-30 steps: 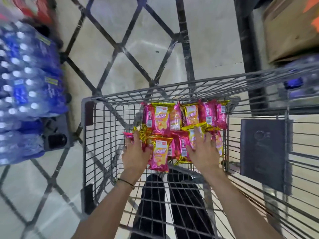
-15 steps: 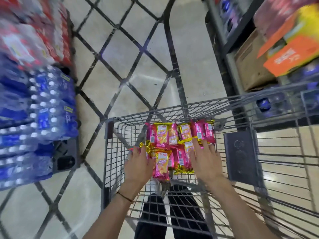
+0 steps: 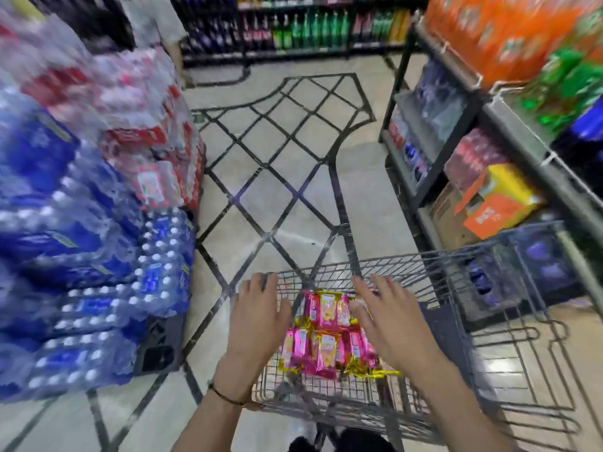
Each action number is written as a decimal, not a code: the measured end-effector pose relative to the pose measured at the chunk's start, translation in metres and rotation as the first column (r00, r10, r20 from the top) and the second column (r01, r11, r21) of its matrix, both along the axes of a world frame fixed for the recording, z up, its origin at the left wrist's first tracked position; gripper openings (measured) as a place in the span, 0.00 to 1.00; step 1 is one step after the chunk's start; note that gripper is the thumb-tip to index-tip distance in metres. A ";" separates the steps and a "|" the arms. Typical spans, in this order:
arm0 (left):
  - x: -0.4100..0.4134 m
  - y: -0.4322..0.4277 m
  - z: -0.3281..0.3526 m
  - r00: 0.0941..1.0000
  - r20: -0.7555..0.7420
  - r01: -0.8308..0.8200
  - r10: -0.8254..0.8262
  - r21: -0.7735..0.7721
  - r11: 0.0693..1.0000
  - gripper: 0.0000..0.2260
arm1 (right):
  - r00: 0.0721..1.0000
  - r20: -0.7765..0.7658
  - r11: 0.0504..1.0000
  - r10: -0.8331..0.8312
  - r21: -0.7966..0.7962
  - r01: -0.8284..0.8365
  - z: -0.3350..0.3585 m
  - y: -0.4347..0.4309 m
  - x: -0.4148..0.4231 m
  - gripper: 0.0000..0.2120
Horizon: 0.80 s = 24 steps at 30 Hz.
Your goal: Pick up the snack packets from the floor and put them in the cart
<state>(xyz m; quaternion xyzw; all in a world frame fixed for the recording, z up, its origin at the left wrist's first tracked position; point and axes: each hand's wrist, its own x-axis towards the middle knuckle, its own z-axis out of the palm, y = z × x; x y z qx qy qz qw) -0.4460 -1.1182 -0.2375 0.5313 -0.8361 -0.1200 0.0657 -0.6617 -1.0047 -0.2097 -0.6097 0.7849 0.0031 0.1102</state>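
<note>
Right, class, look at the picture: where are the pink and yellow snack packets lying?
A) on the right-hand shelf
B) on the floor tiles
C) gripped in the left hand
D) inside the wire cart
D: the snack packets lie piled inside the cart, with the left hand and right hand open near them.

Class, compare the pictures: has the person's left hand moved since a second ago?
Yes. The left hand has come off the snack packets it rested on and now sits over the left rim of the cart.
</note>
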 end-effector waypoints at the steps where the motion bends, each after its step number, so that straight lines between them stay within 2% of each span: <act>1: 0.009 0.002 0.007 0.999 -0.035 -0.006 0.005 -0.027 1.000 0.17 | 1.000 0.001 1.000 0.012 -0.019 -0.012 0.010 -0.002 0.005 0.27; 4: 0.034 0.015 0.026 0.993 -0.114 -0.025 0.015 -0.085 0.996 0.20 | 0.996 0.011 0.995 0.087 -0.042 -0.086 0.033 -0.010 0.023 0.27; 8: 0.061 0.054 0.041 0.996 -0.042 -0.083 0.079 -0.127 0.988 0.21 | 0.957 0.034 0.955 0.288 -0.078 -0.284 0.053 -0.027 0.053 0.26; 11: 0.089 0.093 0.044 0.966 -0.033 -0.260 0.258 -0.170 0.951 0.20 | 0.874 0.070 0.871 0.481 -0.148 -0.468 0.059 -0.031 0.077 0.24; 14: 0.119 0.148 0.050 0.874 -0.011 -0.478 0.486 -0.208 0.853 0.19 | 0.763 0.102 0.766 0.639 -0.182 -0.617 0.059 -0.030 0.101 0.25; 17: 0.145 0.211 0.062 0.744 -0.004 -0.651 0.668 -0.230 0.724 0.22 | 0.641 0.107 0.647 0.760 -0.219 -0.730 0.054 -0.016 0.132 0.27; 24: 0.189 0.329 0.081 0.466 0.024 -0.838 0.884 -0.307 0.451 0.19 | 0.377 0.139 0.402 0.916 -0.312 -0.861 0.070 0.042 0.220 0.25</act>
